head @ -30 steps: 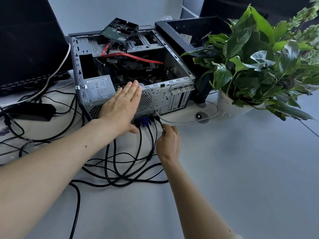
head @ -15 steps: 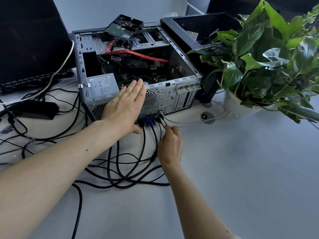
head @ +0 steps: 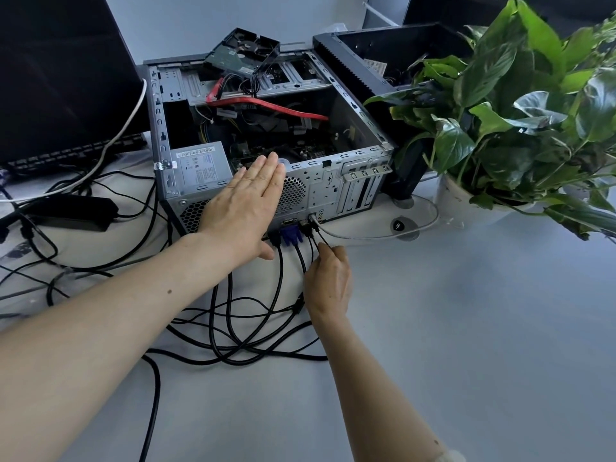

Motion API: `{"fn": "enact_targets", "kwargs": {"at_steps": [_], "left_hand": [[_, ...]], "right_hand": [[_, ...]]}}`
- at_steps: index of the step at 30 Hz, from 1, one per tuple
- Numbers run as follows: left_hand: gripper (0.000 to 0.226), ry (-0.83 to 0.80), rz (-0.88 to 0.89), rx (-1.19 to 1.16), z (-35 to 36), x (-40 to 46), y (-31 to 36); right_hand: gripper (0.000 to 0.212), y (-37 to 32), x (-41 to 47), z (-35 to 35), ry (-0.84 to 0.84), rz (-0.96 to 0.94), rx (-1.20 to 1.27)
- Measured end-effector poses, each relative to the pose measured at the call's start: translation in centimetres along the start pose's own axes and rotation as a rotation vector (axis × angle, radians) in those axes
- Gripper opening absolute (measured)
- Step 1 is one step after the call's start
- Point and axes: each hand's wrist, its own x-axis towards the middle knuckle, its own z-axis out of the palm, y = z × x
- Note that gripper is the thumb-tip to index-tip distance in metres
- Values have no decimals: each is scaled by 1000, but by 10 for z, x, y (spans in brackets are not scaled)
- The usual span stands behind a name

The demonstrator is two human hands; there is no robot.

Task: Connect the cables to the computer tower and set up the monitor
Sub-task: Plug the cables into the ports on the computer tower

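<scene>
Your right hand (head: pixel 328 278) pinches a thin black cable (head: pixel 316 235) running toward eleven o'clock into the computer tower (head: pixel 320 191) rear ports. Your left hand (head: pixel 240 208) lies flat and open against that panel, blue connector (head: pixel 290 235) between them.

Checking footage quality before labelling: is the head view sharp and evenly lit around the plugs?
Head view: soft, even daylight, no glare; plugs and right hand fairly sharp; wide-angle bending near the plant; left hand hides part of the tower rear panel.
</scene>
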Motion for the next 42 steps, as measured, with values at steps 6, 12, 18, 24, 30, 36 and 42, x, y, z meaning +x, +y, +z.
{"fn": "enact_targets", "kwargs": {"at_steps": [6, 12, 18, 24, 30, 36, 42], "left_hand": [[141, 1, 11, 12, 2, 1, -1], [141, -5, 22, 12, 2, 1, -3], [141, 13, 23, 8, 4, 1, -3], [142, 21, 14, 11, 4, 1, -2], [140, 21, 5, 24, 3, 0, -2], [140, 31, 2, 19, 3, 0, 0], [139, 36, 13, 18, 0, -1, 0]], "right_hand": [[16, -4, 11, 4, -4, -17, 71], [21, -12, 26, -2, -64, 41, 63], [23, -21, 31, 2, -81, 100, -22], [24, -24, 29, 4, -64, 88, -54], [15, -29, 34, 0, -90, 18, -152], [12, -27, 32, 7, -23, 1, -149], [15, -26, 29, 11, 13, -2, -101]]}}
